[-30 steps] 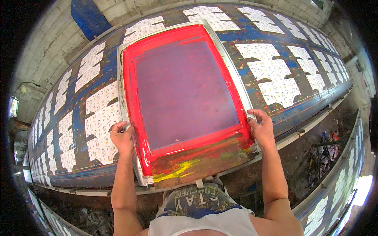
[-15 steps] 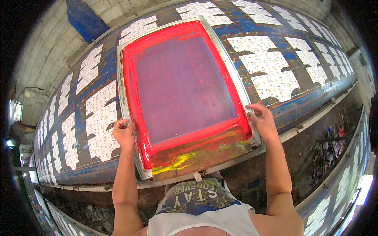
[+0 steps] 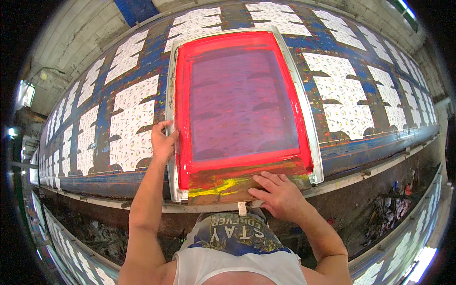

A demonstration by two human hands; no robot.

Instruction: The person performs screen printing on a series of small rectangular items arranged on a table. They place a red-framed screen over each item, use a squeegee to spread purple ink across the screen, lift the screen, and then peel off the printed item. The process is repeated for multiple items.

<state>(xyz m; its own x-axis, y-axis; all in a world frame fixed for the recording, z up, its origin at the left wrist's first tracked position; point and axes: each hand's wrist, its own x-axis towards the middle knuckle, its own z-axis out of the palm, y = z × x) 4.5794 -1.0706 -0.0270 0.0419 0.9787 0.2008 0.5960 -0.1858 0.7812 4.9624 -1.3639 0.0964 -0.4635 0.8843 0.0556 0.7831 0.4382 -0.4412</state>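
A screen printing frame (image 3: 315, 142) with pale rails lies on the long table. Its mesh (image 3: 242, 102) looks purple, with red ink around the border, and dark cut-out shapes show through it. With its fingers bent, my left hand (image 3: 164, 141) grips the frame's left rail. My right hand (image 3: 280, 195) is open, its fingers stretched over a board (image 3: 213, 186) stained yellow, red and brown at the frame's near end. Whether it presses or only rests there I cannot tell. A small pale tab (image 3: 242, 209) sticks out below the board.
Printed white fabric pieces (image 3: 339, 95) lie in rows on the ink-stained table (image 3: 308, 54), left, right and beyond the frame. A rail (image 3: 358, 180) runs along the near edge. Another table with white pieces (image 3: 420, 225) stands at the lower right. A block wall (image 3: 71, 52) rises far left.
The frame now lies squarer to me and further right in view. My right hand has left its right rail and moved inward onto the stained board. My left hand stays at the left rail.
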